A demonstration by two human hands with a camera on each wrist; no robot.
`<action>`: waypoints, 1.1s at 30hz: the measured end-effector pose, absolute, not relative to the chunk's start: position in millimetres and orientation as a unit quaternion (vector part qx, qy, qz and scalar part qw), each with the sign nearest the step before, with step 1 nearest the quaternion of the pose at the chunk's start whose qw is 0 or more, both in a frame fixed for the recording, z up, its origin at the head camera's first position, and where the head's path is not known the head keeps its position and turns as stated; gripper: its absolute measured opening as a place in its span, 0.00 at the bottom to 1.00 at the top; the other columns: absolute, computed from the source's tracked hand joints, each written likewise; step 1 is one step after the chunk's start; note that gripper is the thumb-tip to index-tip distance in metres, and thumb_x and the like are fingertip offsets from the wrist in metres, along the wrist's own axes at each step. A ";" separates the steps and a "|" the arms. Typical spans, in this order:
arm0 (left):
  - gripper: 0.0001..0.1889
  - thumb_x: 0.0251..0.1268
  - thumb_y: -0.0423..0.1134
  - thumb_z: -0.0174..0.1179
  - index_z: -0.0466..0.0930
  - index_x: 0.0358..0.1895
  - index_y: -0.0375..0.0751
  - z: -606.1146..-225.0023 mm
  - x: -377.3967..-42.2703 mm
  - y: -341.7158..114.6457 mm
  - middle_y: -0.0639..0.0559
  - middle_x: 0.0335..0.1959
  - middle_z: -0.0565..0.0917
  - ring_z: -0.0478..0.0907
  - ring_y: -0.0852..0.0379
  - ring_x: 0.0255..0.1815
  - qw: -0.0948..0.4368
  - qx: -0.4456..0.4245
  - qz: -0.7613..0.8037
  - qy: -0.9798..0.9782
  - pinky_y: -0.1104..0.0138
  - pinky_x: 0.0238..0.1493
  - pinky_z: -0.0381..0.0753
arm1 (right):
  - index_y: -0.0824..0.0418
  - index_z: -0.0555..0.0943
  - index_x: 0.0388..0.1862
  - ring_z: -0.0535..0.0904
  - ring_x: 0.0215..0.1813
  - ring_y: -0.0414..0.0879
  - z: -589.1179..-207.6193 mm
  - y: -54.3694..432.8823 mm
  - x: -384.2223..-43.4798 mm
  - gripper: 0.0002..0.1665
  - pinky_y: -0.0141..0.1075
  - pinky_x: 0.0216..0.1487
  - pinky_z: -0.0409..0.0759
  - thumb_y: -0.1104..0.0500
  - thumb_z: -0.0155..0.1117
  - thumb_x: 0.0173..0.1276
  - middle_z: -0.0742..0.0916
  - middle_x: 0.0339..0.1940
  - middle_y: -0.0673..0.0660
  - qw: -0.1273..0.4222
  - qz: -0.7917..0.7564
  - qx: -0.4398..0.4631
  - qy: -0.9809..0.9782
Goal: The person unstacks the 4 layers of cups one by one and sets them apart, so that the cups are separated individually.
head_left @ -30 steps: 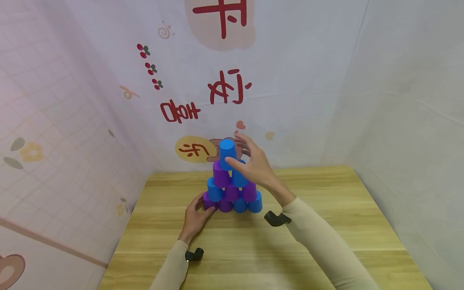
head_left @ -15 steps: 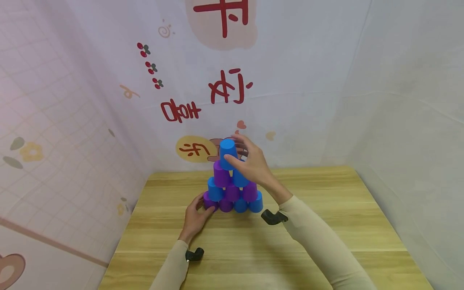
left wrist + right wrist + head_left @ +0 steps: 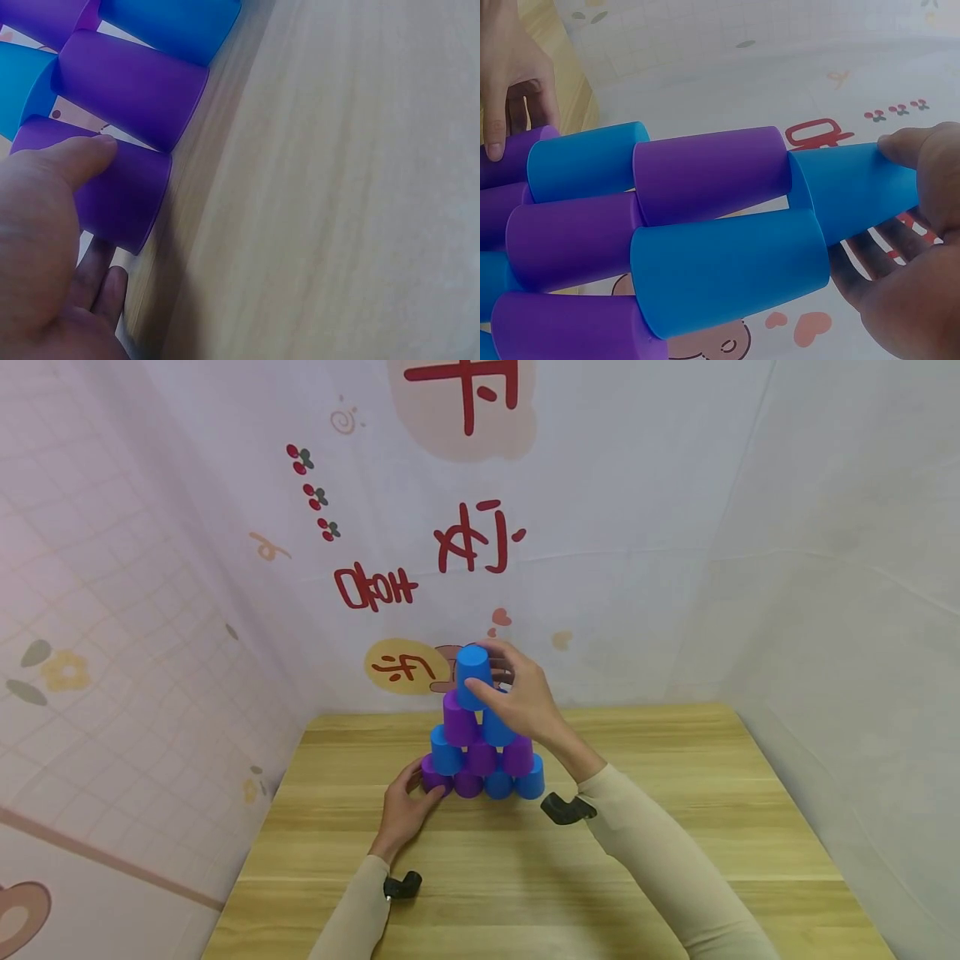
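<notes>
Blue and purple cups stand upside down in a four-level pyramid on the wooden table (image 3: 645, 860). At its peak sits a blue cup (image 3: 472, 669), with my right hand (image 3: 529, 695) gripping its side, thumb in front and fingers behind. In the right wrist view, this top cup (image 3: 847, 184) rests its rim across a purple cup (image 3: 712, 172) and a blue cup (image 3: 731, 270). My left hand (image 3: 406, 810) holds the bottom-left purple cup (image 3: 432, 773). The left wrist view has the thumb pressed on that purple cup (image 3: 124, 187), with fingers reaching behind it.
A white printed cloth (image 3: 622, 568) hangs behind the table, and more cloth hangs at both sides. Black wrist mounts (image 3: 567, 809) stick out from both sleeves. The remaining cups of the pyramid stand close between my hands.
My right fingers have drawn slightly closer around the top blue cup. The left hand and the cups stay in place, while the head view has shifted a little.
</notes>
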State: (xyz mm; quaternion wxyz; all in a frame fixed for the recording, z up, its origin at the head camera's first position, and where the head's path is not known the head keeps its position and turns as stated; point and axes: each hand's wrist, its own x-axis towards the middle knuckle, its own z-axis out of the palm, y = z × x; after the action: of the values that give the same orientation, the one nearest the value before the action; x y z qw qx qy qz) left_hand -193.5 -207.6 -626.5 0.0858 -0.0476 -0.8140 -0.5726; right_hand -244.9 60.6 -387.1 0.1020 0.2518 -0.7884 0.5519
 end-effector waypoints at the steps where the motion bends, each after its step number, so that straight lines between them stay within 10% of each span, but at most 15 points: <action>1: 0.35 0.73 0.31 0.77 0.76 0.81 0.38 -626.4 -193.6 -207.4 0.35 0.79 0.82 0.80 0.35 0.81 0.086 -0.048 -0.572 -0.815 0.44 0.86 0.77 | 0.56 0.75 0.83 0.90 0.69 0.63 -387.0 60.8 -245.0 0.37 0.63 0.72 0.90 0.55 0.76 0.80 0.90 0.70 0.65 0.102 0.551 0.251 -0.789; 33: 0.36 0.73 0.32 0.78 0.77 0.81 0.40 -627.7 -195.2 -204.6 0.36 0.78 0.83 0.80 0.35 0.81 0.092 -0.044 -0.569 -0.816 0.44 0.86 0.78 | 0.66 0.76 0.80 0.89 0.70 0.62 -372.3 99.3 -242.3 0.36 0.60 0.72 0.91 0.63 0.77 0.77 0.88 0.71 0.65 0.188 0.564 0.269 -0.758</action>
State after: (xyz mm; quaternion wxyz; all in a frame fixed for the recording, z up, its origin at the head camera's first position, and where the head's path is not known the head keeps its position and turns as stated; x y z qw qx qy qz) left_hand -195.2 -204.6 -627.7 0.0916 -0.0438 -0.8162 -0.5687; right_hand -242.3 99.3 -372.3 0.1881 0.2692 -0.7580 0.5636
